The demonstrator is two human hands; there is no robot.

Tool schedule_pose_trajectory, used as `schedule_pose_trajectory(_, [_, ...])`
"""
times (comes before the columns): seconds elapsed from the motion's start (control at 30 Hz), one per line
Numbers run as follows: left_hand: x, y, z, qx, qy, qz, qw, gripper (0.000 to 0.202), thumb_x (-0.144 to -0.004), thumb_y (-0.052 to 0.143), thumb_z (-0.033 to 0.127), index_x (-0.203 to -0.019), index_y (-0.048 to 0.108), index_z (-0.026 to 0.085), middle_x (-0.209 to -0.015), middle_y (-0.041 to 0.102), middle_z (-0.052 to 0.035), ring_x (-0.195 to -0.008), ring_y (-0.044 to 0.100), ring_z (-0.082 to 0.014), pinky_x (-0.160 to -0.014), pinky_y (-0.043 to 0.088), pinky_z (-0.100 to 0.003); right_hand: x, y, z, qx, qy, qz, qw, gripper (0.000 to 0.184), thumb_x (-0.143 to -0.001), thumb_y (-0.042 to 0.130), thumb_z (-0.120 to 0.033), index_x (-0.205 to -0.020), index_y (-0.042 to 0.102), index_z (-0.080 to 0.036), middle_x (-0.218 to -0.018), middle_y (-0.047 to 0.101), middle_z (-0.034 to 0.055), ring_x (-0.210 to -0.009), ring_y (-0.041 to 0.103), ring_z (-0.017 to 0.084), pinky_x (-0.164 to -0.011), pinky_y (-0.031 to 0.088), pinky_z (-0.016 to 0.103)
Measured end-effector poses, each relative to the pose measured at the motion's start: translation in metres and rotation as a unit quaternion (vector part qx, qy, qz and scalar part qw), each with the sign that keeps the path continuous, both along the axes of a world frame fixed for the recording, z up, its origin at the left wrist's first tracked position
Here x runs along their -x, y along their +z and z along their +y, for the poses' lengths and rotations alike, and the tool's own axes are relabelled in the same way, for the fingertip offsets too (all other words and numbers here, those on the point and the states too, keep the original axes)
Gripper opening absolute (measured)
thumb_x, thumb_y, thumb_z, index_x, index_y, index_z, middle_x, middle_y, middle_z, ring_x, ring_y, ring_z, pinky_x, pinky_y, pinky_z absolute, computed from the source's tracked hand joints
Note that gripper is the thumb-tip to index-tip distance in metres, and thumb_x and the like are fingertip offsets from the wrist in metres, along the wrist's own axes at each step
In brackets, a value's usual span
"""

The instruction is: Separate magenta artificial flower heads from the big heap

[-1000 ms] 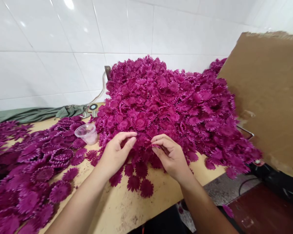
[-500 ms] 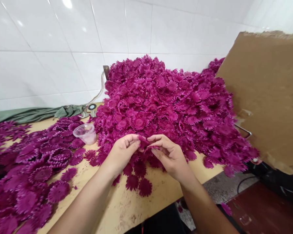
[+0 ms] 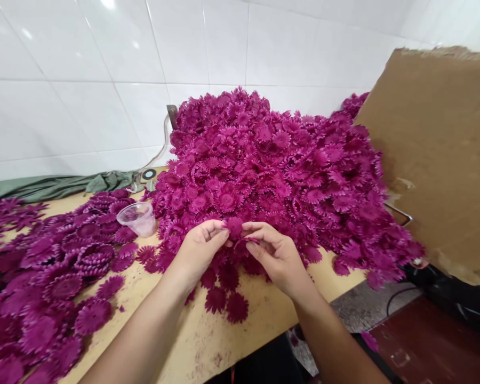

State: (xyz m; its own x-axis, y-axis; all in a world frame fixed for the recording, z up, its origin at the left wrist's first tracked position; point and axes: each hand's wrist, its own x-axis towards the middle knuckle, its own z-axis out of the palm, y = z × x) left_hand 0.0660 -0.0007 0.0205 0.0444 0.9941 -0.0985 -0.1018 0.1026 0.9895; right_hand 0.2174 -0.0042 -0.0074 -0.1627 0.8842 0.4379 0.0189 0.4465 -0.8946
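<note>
A tall heap of magenta fabric flower petals [image 3: 272, 170] fills the middle of the wooden table [image 3: 260, 320]. At its near foot my left hand [image 3: 200, 250] and my right hand [image 3: 274, 256] meet, fingers pinched together on one small magenta flower piece [image 3: 234, 228] held between them. A few loose petals [image 3: 228, 304] lie on the table just under my hands.
Flatter magenta petals [image 3: 56, 288] spread over the table's left side, with a clear plastic cup [image 3: 139, 218] among them. A green cloth [image 3: 60, 185] lies along the tiled wall. A torn cardboard sheet [image 3: 440, 154] stands at the right. Dark floor and cables sit below the table's right edge.
My hands have drawn together and lifted slightly from the pile's edge, now pinching one flower piece between them. The view has shifted a little.
</note>
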Motion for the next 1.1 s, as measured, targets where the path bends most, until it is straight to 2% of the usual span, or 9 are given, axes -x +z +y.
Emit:
schedule_pose_trajectory(0.17, [-0.001, 0.001, -0.004, 0.006, -0.030, -0.018, 0.999, 0.024, -0.058, 0.070, 0.033, -0.073, 0.064, 0.015, -0.065, 0.063, 0.0010, -0.062, 0.053, -0.0110, -0.062, 0.040, -0.022, 0.005, 0.000, 0.005, 0.070, 0.064, 0.063, 0.994, 0.008, -0.073, 0.060, -0.027, -0.075, 0.063, -0.020, -0.095, 0.061, 0.0051, -0.093, 0.058, 0.017, -0.086, 0.045, 0.033])
schedule_pose_trajectory(0.27, [-0.002, 0.001, -0.005, -0.005, -0.044, -0.001, 0.999, 0.028, -0.061, 0.068, 0.040, -0.075, 0.065, 0.016, -0.067, 0.062, 0.0010, -0.066, 0.053, -0.0125, -0.065, 0.040, -0.024, 0.007, 0.001, 0.004, 0.044, 0.024, 0.017, 0.999, 0.007, -0.073, 0.058, -0.023, -0.074, 0.063, -0.019, -0.088, 0.058, 0.0048, -0.086, 0.057, 0.016, -0.081, 0.045, 0.032])
schedule_pose_trajectory(0.43, [-0.002, -0.003, 0.000, -0.006, -0.014, 0.017, 1.000, 0.028, -0.059, 0.068, 0.041, -0.062, 0.057, 0.016, -0.057, 0.053, 0.0040, -0.054, 0.044, -0.0092, -0.053, 0.035, -0.021, 0.007, 0.002, 0.000, -0.006, -0.001, -0.049, 0.999, 0.006, -0.074, 0.056, -0.018, -0.074, 0.063, -0.018, -0.087, 0.056, 0.0052, -0.085, 0.056, 0.016, -0.081, 0.045, 0.032])
schedule_pose_trajectory(0.53, [0.000, -0.005, 0.004, -0.007, 0.009, 0.010, 1.000, 0.030, -0.057, 0.069, 0.040, -0.060, 0.052, 0.016, -0.053, 0.049, 0.0056, -0.050, 0.040, -0.0073, -0.049, 0.032, -0.020, 0.005, 0.000, 0.000, 0.006, -0.010, -0.020, 1.000, 0.006, -0.074, 0.056, -0.019, -0.075, 0.062, -0.018, -0.088, 0.057, 0.0059, -0.087, 0.057, 0.016, -0.082, 0.045, 0.032])
schedule_pose_trajectory(0.67, [0.001, -0.005, 0.004, -0.038, 0.010, 0.068, 0.997, 0.040, -0.058, 0.068, 0.045, -0.051, 0.040, 0.017, -0.046, 0.035, 0.0089, -0.044, 0.027, -0.0045, -0.043, 0.022, -0.018, 0.003, -0.001, 0.002, 0.044, -0.018, 0.040, 0.998, 0.005, -0.074, 0.057, -0.022, -0.076, 0.061, -0.019, -0.092, 0.059, 0.0064, -0.090, 0.058, 0.016, -0.083, 0.046, 0.031])
schedule_pose_trajectory(0.77, [-0.001, -0.004, 0.004, -0.041, 0.012, 0.085, 0.995, 0.047, -0.059, 0.066, 0.050, -0.048, 0.032, 0.019, -0.045, 0.026, 0.0100, -0.042, 0.020, -0.0043, -0.040, 0.016, -0.019, 0.005, 0.001, 0.004, 0.070, 0.008, 0.070, 0.995, 0.006, -0.072, 0.059, -0.024, -0.074, 0.061, -0.019, -0.098, 0.060, 0.0068, -0.094, 0.058, 0.016, -0.085, 0.046, 0.031])
schedule_pose_trajectory(0.87, [-0.003, -0.005, 0.005, -0.034, 0.003, 0.073, 0.997, 0.051, -0.057, 0.065, 0.057, -0.048, 0.031, 0.019, -0.045, 0.027, 0.0095, -0.042, 0.021, -0.0044, -0.040, 0.017, -0.019, 0.011, 0.002, 0.005, 0.095, 0.062, 0.084, 0.990, 0.009, -0.070, 0.060, -0.027, -0.074, 0.060, -0.019, -0.101, 0.061, 0.0067, -0.096, 0.058, 0.017, -0.088, 0.044, 0.033])
schedule_pose_trajectory(0.97, [-0.003, -0.009, 0.007, -0.029, -0.007, 0.077, 0.997, 0.053, -0.054, 0.064, 0.063, -0.048, 0.036, 0.018, -0.045, 0.030, 0.0087, -0.043, 0.025, -0.0049, -0.041, 0.021, -0.020, 0.018, 0.005, 0.003, 0.104, 0.076, 0.066, 0.990, 0.009, -0.071, 0.058, -0.027, -0.074, 0.060, -0.018, -0.082, 0.063, 0.0031, -0.079, 0.059, 0.015, -0.079, 0.047, 0.031])
schedule_pose_trajectory(1.1, [0.002, -0.012, 0.007, -0.022, -0.005, 0.085, 0.996, 0.054, -0.053, 0.063, 0.065, -0.047, 0.036, 0.019, -0.044, 0.028, 0.0094, -0.042, 0.023, -0.0049, -0.041, 0.019, -0.020, 0.018, 0.009, 0.002, 0.091, 0.028, 0.027, 0.995, 0.010, -0.070, 0.057, -0.027, -0.071, 0.060, -0.017, -0.064, 0.057, -0.0007, -0.061, 0.052, 0.012, -0.061, 0.045, 0.026])
